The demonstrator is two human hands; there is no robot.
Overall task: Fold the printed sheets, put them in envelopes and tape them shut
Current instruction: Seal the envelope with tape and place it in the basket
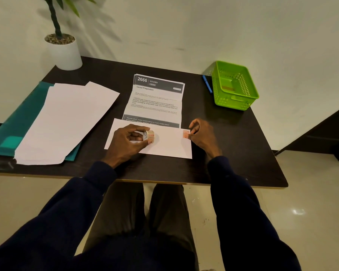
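A white envelope (164, 147) lies flat near the front edge of the dark table (233, 153). My left hand (128, 142) rests on its left part and grips a small roll of tape (149, 136). A clear strip runs from the roll to the tape end (186, 133), which my right hand (203, 134) pinches and presses at the envelope's right end. Behind the envelope lies a stack of printed sheets (157, 98) with fold creases, headed "2666 Kitchen". Its lower edge is hidden under the envelope.
Several blank white envelopes (67, 122) lie fanned on a teal folder (12, 132) at the left. A green plastic basket (233, 85) stands at the back right with a blue pen (207, 84) beside it. A white plant pot (64, 51) sits at the back left corner.
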